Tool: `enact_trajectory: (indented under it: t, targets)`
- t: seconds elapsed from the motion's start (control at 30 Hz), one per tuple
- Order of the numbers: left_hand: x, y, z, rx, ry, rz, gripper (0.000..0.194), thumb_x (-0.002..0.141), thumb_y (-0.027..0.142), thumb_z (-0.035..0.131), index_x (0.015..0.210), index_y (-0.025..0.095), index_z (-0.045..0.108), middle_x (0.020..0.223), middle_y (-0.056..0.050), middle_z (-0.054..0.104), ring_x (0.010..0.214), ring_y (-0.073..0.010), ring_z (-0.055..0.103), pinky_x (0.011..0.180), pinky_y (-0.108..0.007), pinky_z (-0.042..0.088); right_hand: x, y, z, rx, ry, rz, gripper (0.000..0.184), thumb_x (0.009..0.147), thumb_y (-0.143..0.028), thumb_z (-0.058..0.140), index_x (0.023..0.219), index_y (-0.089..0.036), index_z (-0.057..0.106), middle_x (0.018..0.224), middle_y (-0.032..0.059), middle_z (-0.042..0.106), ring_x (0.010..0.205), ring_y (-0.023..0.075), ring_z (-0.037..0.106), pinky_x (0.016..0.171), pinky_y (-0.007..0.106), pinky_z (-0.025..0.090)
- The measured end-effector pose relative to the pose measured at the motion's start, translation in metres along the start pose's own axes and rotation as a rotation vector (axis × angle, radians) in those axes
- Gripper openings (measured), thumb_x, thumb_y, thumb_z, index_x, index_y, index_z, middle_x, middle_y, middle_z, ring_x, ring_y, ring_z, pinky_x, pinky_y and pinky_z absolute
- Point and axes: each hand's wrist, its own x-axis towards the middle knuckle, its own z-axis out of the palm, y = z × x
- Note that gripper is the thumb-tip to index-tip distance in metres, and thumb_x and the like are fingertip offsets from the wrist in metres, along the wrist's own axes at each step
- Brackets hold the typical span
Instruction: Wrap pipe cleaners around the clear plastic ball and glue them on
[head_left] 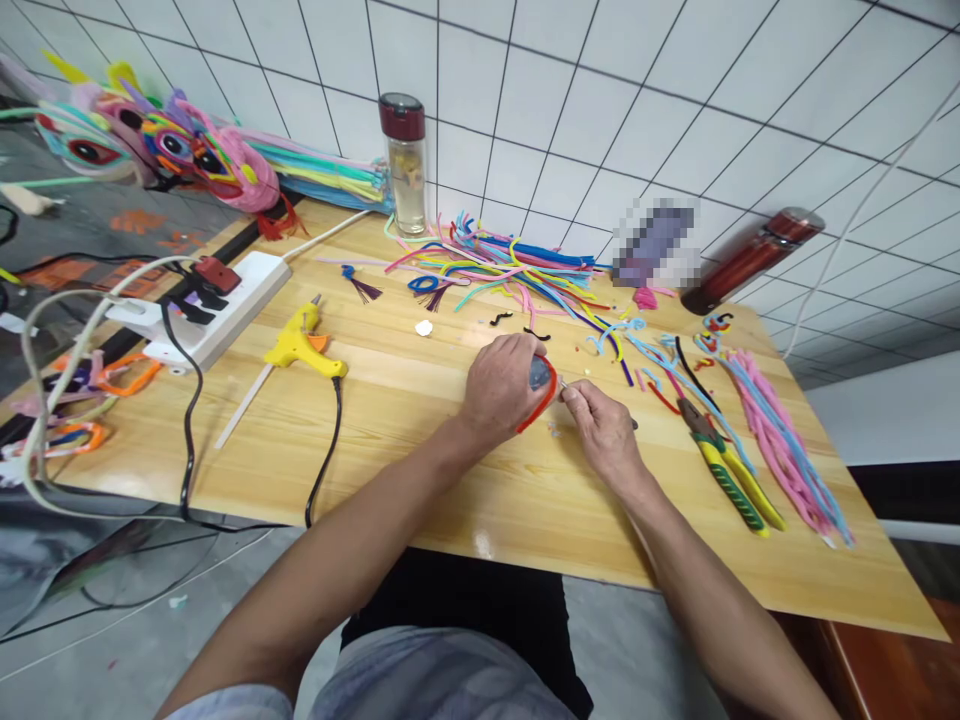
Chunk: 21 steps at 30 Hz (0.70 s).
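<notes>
My left hand [501,388] is closed around a small grey-blue piece [539,373] with a red pipe-cleaner rim [541,408]; the fingers cover much of it. Just to the right, my right hand [606,428] pinches a slim tool with a metal tip [564,383]. A dark end of it pokes out behind the fingers, and its exact kind is hidden. The tip points at the red rim, close to or touching it. Short black pipe-cleaner bits [501,318] and a white blob [424,328] lie beyond my left hand.
A yellow glue gun [304,345] and a white power strip [225,312] with cables lie left. Behind are loose pipe cleaners [517,265], a glass bottle [407,180] and a red flask [754,262]. Pliers [724,465] and pink-blue bundles [784,440] lie right. Colourful fuzzy figures [172,145] fill the back left.
</notes>
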Motion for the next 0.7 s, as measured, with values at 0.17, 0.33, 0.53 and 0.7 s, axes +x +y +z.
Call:
enact_trajectory:
  t: [0.17, 0.33, 0.53, 0.7]
  targets:
    - [-0.002, 0.001, 0.001, -0.006, 0.009, -0.001, 0.020, 0.088, 0.029, 0.072, 0.104, 0.020, 0.063, 0.106, -0.008, 0.076, 0.107, -0.0258, 0.070, 0.097, -0.038, 0.054, 0.001, -0.003, 0.002, -0.029, 0.033, 0.011, 0.034, 0.102, -0.048, 0.045, 0.085, -0.026, 0.063, 0.074, 0.0018, 0.066, 0.069, 0.0210, 0.060, 0.069, 0.032, 0.042]
    - [-0.002, 0.003, -0.001, -0.022, 0.001, -0.018, 0.020, 0.087, 0.028, 0.072, 0.102, 0.021, 0.062, 0.106, -0.007, 0.076, 0.107, -0.0255, 0.070, 0.098, -0.038, 0.054, 0.001, -0.008, 0.001, 0.002, 0.020, 0.009, 0.036, 0.102, -0.050, 0.044, 0.084, -0.025, 0.063, 0.071, 0.0010, 0.063, 0.067, 0.0200, 0.058, 0.067, 0.031, 0.040]
    - [0.001, 0.000, -0.003, -0.059, 0.009, -0.045, 0.028, 0.085, 0.031, 0.078, 0.105, 0.021, 0.061, 0.108, -0.008, 0.076, 0.108, -0.0270, 0.069, 0.097, -0.040, 0.054, 0.004, -0.006, -0.020, 0.031, -0.074, 0.029, 0.036, 0.100, -0.050, 0.049, 0.081, -0.024, 0.066, 0.072, 0.0006, 0.066, 0.068, 0.0196, 0.061, 0.067, 0.030, 0.043]
    - [0.003, -0.002, -0.002, -0.076, 0.009, -0.053, 0.042, 0.077, 0.042, 0.089, 0.103, 0.022, 0.061, 0.108, -0.008, 0.075, 0.107, -0.0277, 0.069, 0.097, -0.040, 0.054, 0.010, 0.009, -0.059, 0.025, -0.151, 0.052, 0.041, 0.101, -0.052, 0.048, 0.081, -0.022, 0.069, 0.073, 0.0009, 0.067, 0.068, 0.0190, 0.060, 0.066, 0.031, 0.043]
